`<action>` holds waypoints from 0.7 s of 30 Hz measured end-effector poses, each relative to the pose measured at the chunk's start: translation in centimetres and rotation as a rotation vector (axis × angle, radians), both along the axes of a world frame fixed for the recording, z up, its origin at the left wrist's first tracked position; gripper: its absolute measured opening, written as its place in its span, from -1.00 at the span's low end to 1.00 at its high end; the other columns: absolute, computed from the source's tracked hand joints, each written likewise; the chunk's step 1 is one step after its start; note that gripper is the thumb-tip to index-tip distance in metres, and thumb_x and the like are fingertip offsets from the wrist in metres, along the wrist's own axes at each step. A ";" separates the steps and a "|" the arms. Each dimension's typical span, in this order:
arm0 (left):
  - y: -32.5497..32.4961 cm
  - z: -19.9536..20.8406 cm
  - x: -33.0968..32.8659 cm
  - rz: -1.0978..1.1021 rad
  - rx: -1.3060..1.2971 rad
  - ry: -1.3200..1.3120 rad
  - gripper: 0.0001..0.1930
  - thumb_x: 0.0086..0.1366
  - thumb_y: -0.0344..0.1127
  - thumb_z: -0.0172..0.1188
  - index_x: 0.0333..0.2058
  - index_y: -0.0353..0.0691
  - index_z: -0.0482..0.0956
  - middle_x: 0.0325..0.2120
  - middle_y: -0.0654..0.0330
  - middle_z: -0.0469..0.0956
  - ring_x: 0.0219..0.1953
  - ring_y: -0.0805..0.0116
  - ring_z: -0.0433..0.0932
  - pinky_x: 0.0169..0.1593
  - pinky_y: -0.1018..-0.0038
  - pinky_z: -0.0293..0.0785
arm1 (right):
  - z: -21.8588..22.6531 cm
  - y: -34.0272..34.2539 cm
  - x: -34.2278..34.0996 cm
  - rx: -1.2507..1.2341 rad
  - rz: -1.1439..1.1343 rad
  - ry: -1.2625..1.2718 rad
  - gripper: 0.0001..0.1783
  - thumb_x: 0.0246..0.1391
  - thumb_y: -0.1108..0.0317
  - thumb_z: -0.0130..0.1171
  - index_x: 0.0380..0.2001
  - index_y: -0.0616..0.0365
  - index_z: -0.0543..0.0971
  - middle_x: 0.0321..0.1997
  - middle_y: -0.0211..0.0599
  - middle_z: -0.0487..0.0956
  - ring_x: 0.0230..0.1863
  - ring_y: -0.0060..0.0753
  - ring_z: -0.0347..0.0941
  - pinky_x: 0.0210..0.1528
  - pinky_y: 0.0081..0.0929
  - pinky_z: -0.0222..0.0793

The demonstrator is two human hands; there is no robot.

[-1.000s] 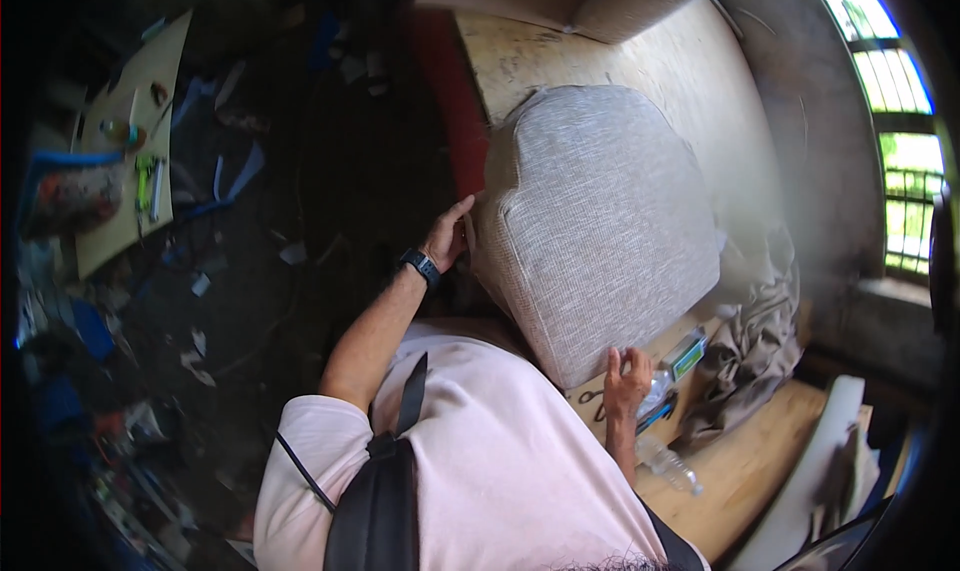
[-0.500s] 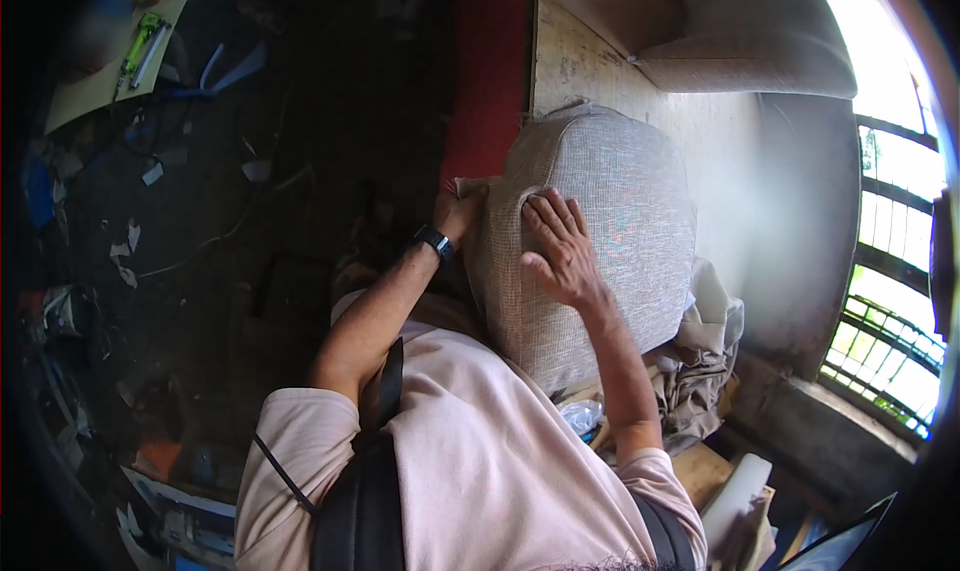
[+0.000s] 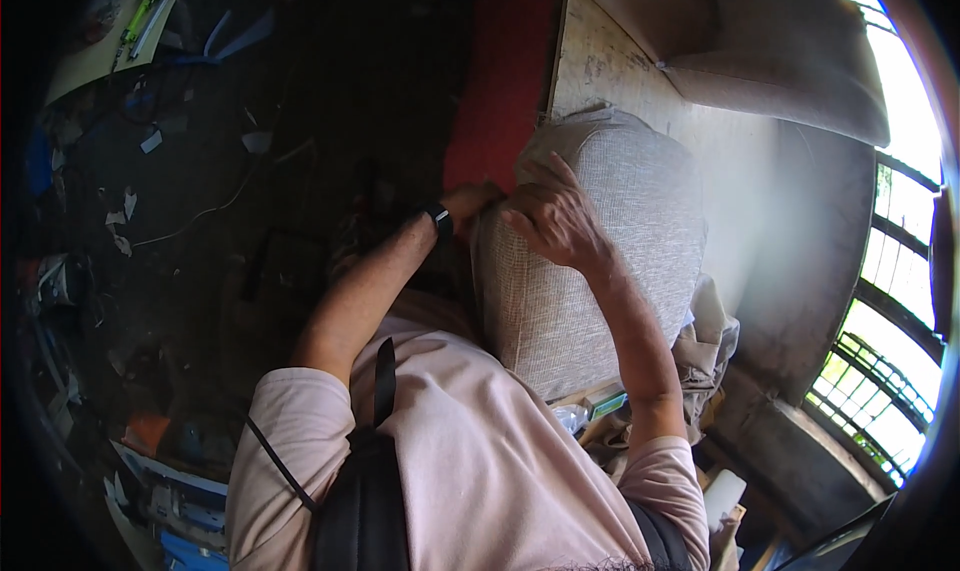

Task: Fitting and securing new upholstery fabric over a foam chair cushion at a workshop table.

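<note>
A boxy cushion in a light grey woven fabric cover (image 3: 640,201) stands in front of me. At its left edge my left hand (image 3: 470,203), with a dark watch on the wrist, is closed on the cover's edge; its fingertips are in shadow. My right hand (image 3: 562,219) is over the cushion's upper left edge, close to the left one. Its index finger points up and away while the thumb and other fingers are curled in at the fabric. Just what these fingers pinch is partly hidden.
The cushion rests on a wooden surface (image 3: 600,66), with a red panel (image 3: 500,91) to its left. A beige upholstered piece (image 3: 780,71) stands beyond. Crumpled fabric (image 3: 708,346) lies at right, below a barred window (image 3: 880,371). Scraps litter the dark floor at left.
My right hand has gone from lying flat on the cushion to curled fingers at its left edge, nearer my left hand. The fabric flap at my left hand no longer stands out.
</note>
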State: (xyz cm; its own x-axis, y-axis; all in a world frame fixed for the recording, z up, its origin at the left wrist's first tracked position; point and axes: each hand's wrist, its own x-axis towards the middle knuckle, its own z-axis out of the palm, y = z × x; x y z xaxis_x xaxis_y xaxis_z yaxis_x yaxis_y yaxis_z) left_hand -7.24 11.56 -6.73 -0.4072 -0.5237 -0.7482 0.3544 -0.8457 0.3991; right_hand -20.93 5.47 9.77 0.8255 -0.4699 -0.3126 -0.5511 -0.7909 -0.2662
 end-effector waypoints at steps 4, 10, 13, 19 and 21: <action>1.2 -2.3 1.1 0.000 -0.182 0.139 -0.52 0.26 0.01 0.16 0.06 -0.14 0.56 0.01 0.16 0.57 0.02 0.34 0.49 0.13 0.34 0.34 | -1.3 -0.4 0.6 0.069 -0.026 0.020 -0.47 0.34 -0.05 -0.12 -0.24 0.12 0.69 -0.22 -0.14 0.67 0.18 -0.02 0.44 0.41 0.05 0.02; 1.2 -2.3 0.9 -0.005 0.001 0.114 -0.52 0.35 -0.01 0.05 0.12 -0.16 0.50 0.06 0.13 0.54 0.07 0.32 0.48 0.15 0.32 0.37 | -2.2 -0.7 1.2 0.094 -0.066 0.101 -0.47 0.33 -0.06 -0.12 -0.16 0.11 0.67 -0.29 -0.08 0.67 0.03 -0.04 0.53 0.36 0.00 0.10; 1.0 -4.4 -0.3 -0.006 -0.157 0.085 -0.46 0.35 0.04 0.05 0.17 -0.18 0.45 0.09 0.08 0.52 0.10 0.32 0.48 0.16 0.30 0.39 | -1.6 -1.0 1.9 0.155 -0.113 0.106 -0.48 0.32 -0.06 -0.11 -0.10 0.13 0.65 -0.25 -0.04 0.67 -0.01 -0.01 0.55 0.35 -0.01 0.13; 0.3 -3.6 0.5 -0.130 -0.076 0.140 -0.45 0.35 0.02 0.07 0.18 -0.21 0.44 0.11 0.08 0.52 0.13 0.30 0.45 0.17 0.31 0.37 | -0.9 -0.5 0.4 0.242 -0.405 -0.402 -0.46 0.28 -0.05 0.03 0.01 0.23 0.58 -0.02 0.12 0.59 0.18 0.12 0.42 0.29 0.00 0.22; 0.3 -3.4 0.6 -0.170 -0.106 0.120 -0.51 0.35 -0.02 0.07 0.10 -0.24 0.53 0.09 0.05 0.53 0.09 0.28 0.48 0.13 0.32 0.40 | -0.8 -1.8 -3.1 -0.056 -0.436 -0.463 -0.42 0.24 0.02 0.12 0.16 0.22 0.48 0.23 0.11 0.44 0.36 0.20 0.22 0.35 0.05 0.16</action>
State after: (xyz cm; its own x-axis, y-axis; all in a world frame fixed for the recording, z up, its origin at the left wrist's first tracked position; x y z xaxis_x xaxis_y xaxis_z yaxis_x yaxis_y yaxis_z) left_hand -6.63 11.87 -10.14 -0.5792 -0.5132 -0.6333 0.2605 -0.8527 0.4527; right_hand -24.06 3.67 9.00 0.5986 -0.7983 0.0659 -0.6629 -0.5398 -0.5188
